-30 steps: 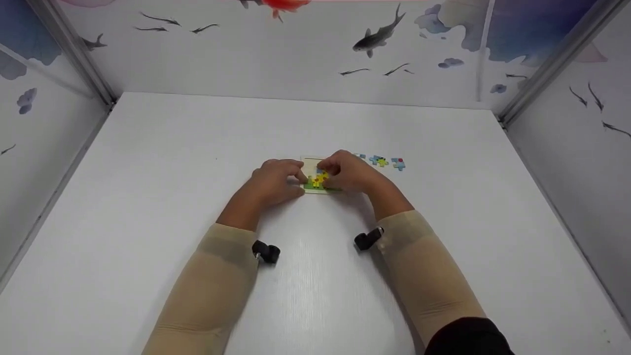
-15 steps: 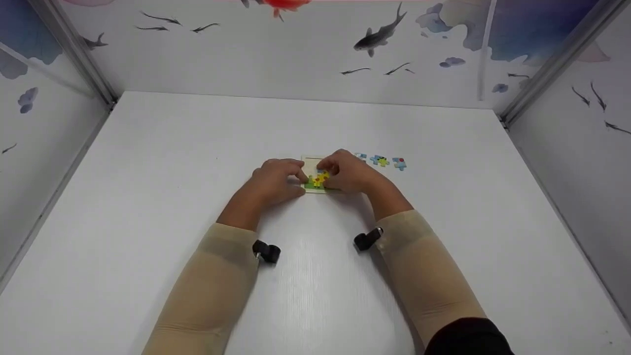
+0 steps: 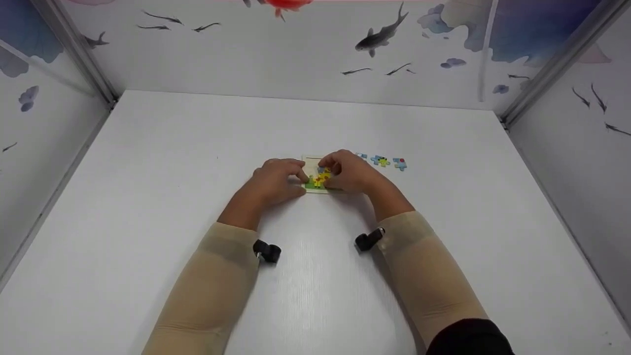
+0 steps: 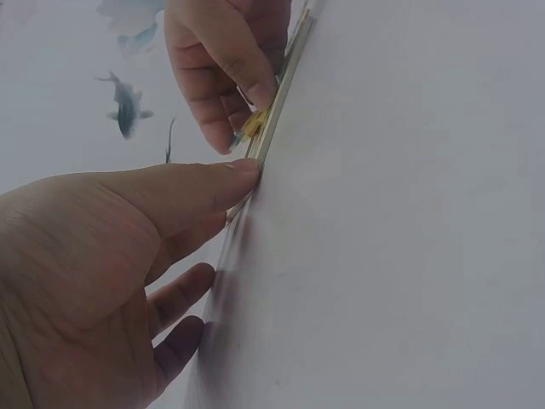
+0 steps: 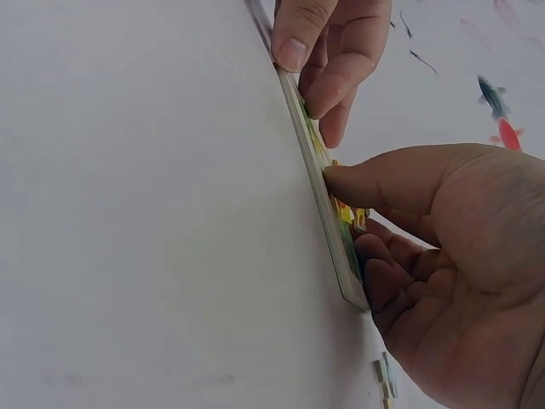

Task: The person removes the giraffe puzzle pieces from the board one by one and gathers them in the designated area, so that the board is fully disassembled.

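Note:
A small pale wooden puzzle board [image 3: 311, 161] lies on the white table, with green and yellow picture parts along its near side. At its left end, my left hand [image 3: 277, 181] holds the board, thumb [image 4: 243, 169] against the near edge and index finger on top. My right hand [image 3: 354, 173] reaches over the right part of the board and pinches a yellow puzzle piece [image 5: 359, 219] between thumb and fingers. That piece stands tilted at the board's surface in the right wrist view. The right hand hides the board's right side in the head view.
Several loose jigsaw pieces [image 3: 380, 160] in blue, yellow and red lie just beyond and right of my right hand. White panels [image 3: 236, 64] painted with fish enclose the table [image 3: 305, 286] at the back and sides.

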`<state>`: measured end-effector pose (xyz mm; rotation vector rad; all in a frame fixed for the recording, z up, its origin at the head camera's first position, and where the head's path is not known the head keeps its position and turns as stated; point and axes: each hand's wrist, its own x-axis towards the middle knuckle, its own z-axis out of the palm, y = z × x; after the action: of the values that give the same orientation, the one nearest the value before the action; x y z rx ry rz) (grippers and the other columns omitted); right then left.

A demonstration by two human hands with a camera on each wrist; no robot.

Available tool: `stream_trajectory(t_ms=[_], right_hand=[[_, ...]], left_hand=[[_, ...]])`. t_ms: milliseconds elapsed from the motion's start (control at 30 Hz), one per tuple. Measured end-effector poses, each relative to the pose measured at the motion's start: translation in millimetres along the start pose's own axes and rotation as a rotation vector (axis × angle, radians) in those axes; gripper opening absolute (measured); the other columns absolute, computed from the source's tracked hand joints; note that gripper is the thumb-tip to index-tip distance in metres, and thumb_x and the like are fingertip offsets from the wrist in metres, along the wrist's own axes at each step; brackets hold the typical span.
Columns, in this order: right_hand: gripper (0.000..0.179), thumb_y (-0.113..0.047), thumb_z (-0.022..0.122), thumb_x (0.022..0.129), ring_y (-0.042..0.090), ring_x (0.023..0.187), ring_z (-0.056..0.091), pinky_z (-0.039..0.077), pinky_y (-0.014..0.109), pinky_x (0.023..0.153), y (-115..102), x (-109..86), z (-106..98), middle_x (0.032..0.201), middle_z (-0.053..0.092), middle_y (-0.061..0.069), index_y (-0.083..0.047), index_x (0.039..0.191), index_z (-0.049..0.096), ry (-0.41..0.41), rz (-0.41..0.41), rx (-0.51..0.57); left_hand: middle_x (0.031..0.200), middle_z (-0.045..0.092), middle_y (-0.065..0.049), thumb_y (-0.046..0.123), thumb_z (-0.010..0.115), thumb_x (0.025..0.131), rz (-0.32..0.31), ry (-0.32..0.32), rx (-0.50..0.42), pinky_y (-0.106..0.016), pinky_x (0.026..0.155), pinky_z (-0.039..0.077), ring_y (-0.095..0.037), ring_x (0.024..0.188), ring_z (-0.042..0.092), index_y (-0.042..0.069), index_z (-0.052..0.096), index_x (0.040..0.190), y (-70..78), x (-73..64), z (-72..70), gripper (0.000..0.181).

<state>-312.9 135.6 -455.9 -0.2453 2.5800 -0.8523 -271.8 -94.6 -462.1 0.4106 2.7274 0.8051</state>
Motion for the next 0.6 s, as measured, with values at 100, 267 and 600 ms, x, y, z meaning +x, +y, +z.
stream_trajectory(t_ms=[100,267,600], right_hand=[[0.040,-0.020,0.082,0.095,0.024,0.116,0.056,0.053,0.038,0.102,0.8,-0.6,-0.3,0.125,0.062,0.002,-0.026,0.132,0.068,0.003,-0.012,0.028],[0.026,-0.020,0.071,0.102,0.024,0.112,0.059,0.054,0.037,0.094,3.7,-2.4,-3.2,0.124,0.066,0.004,-0.025,0.128,0.071,0.026,-0.035,0.088],[0.029,-0.018,0.070,0.104,0.022,0.114,0.066,0.060,0.037,0.101,11.3,-7.8,-22.8,0.124,0.067,0.002,-0.022,0.133,0.071,0.145,-0.027,0.272]], left_hand=[[0.167,0.048,0.015,0.032,0.074,0.100,-0.008,-0.002,0.009,-0.064,0.131,0.025,-0.028,0.163,0.031,0.033,0.077,0.123,-0.3,1.1,0.4,0.023],[0.168,0.047,0.014,0.033,0.073,0.100,-0.023,-0.008,0.018,-0.064,0.131,0.024,-0.028,0.164,0.030,0.032,0.077,0.125,1.1,2.3,0.7,0.025],[0.167,0.048,0.013,0.032,0.075,0.099,-0.042,0.000,0.009,-0.062,0.132,0.024,-0.027,0.164,0.031,0.031,0.078,0.123,4.2,1.7,1.0,0.025]])
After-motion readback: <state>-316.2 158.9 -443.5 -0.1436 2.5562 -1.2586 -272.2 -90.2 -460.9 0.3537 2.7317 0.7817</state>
